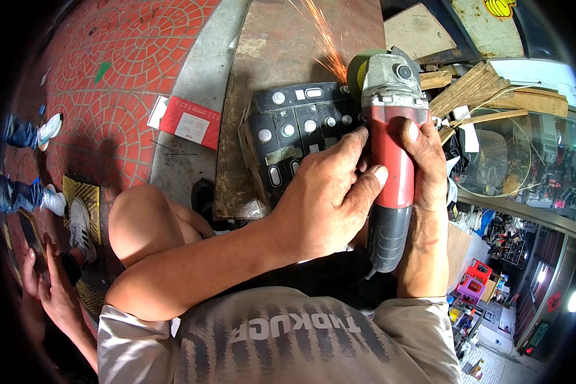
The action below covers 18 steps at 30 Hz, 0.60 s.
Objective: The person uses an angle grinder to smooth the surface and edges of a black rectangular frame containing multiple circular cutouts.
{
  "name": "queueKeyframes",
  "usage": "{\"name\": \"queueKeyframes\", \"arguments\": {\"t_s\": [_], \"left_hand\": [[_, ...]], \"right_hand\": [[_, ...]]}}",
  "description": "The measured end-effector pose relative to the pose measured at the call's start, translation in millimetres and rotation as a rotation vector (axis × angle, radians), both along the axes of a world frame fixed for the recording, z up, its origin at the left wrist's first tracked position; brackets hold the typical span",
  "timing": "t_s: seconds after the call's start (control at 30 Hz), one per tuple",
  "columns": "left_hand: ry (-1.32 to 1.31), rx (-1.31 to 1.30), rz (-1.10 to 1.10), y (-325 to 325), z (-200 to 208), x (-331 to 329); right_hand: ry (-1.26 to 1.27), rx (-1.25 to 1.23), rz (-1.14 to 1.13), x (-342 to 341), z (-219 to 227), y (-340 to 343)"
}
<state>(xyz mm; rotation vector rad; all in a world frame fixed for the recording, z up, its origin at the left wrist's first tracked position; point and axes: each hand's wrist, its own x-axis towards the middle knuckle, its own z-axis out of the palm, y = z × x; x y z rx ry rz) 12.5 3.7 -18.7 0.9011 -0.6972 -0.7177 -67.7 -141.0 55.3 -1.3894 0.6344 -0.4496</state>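
Observation:
A red and black angle grinder (392, 160) with a grey metal head is gripped in my right hand (425, 150), whose fingers wrap its right side. My left hand (326, 192) is closed against the grinder's left side, thumb on the red body; its other fingers are partly hidden. The grinder's disc (358, 73) touches the far right edge of a black block (288, 121) with rows of round silver studs and oval slots. Orange sparks (329, 48) spray away from that contact, up and to the left. The block rests on a worn brown tabletop (281, 38).
Wooden offcuts (470, 86) and a glass-topped case (512, 153) stand to the right. A red and white box (189, 121) lies left of the table on the floor. At the lower left, another person's hands (54, 288) hold a phone; other feet (48, 131) are farther off.

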Motion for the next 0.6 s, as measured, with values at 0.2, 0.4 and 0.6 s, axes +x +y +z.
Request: {"name": "queueKeyframes", "arguments": {"t_s": [0.2,0.4,0.6], "left_hand": [[-0.019,-0.017,0.021,-0.8,-1.9,-0.5],[0.012,-0.001,-0.009,1.6,0.6,0.7],[0.012,-0.012,-0.009,2.9,0.1,-0.2]], "right_hand": [[-0.005,-0.003,0.020,2.0,2.8,0.6],[-0.015,-0.004,0.044,3.0,3.8,-0.1],[-0.030,0.005,0.065,1.5,3.3,-1.5]]}}
